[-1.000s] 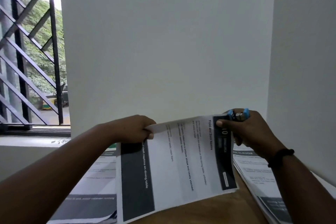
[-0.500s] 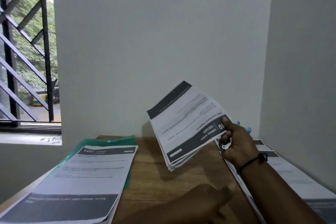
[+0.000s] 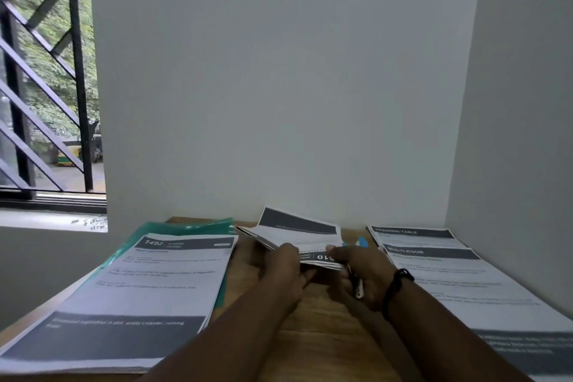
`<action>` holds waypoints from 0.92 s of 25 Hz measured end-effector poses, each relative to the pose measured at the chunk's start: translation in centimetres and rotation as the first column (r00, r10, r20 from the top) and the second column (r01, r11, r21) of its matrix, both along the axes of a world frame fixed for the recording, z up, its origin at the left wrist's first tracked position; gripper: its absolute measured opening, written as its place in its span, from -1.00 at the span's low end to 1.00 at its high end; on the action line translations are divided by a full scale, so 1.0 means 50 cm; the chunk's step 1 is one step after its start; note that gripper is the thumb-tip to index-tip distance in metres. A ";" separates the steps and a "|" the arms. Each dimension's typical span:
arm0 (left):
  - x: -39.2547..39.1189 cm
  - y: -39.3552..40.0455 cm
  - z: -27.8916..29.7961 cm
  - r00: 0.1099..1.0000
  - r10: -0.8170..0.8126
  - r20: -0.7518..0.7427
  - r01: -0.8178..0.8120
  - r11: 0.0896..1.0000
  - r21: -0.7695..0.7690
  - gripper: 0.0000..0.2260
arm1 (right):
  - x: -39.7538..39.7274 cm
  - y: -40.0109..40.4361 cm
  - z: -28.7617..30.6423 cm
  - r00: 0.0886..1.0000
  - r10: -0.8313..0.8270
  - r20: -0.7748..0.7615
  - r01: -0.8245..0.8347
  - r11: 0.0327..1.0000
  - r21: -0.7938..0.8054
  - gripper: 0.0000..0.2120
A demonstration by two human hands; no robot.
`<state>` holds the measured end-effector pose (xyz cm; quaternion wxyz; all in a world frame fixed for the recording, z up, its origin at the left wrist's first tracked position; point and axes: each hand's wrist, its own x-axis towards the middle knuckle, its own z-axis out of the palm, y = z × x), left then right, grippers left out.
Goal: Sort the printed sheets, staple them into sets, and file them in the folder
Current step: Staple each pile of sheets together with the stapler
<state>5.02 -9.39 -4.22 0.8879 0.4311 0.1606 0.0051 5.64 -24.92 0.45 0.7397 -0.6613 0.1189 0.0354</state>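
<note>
A thin set of printed sheets [image 3: 297,234] with dark header bands is held low over the middle of the wooden table [image 3: 313,319]. My left hand [image 3: 283,270] grips its near left edge. My right hand [image 3: 361,270] pinches its near right corner with the thumb on top and also holds a blue and silver stapler [image 3: 356,281] in the palm. On the left, a stack of sheets [image 3: 148,285] headed "1492" lies on a green folder [image 3: 192,226]. Further stacks [image 3: 443,276] lie on the right, headed "MULTI-ROOM" and "DRESSING TABLE".
White walls close the table at the back and right. A barred window [image 3: 46,87] with a sill is at the left. Bare wood shows between the left and right stacks.
The set of sheets has come down from mid-air to just above the table. My left hand, off the sheets half a second ago, has taken hold of them again.
</note>
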 end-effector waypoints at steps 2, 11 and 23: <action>0.044 -0.037 0.049 0.997 -0.078 0.015 0.078 0.997 -0.026 -0.71 | -0.005 -0.022 0.009 0.994 0.084 -0.071 -0.095 0.983 -0.155 -0.83; 0.003 -0.074 0.068 0.988 -0.141 0.063 0.129 0.977 0.171 -0.74 | -0.012 0.001 0.008 0.984 0.146 -0.104 -0.169 0.949 -0.267 -0.80; 0.016 -0.062 0.068 0.991 -0.120 0.050 0.106 0.969 0.221 -0.78 | -0.016 0.011 0.013 0.966 0.188 -0.178 -0.229 0.942 -0.244 -0.83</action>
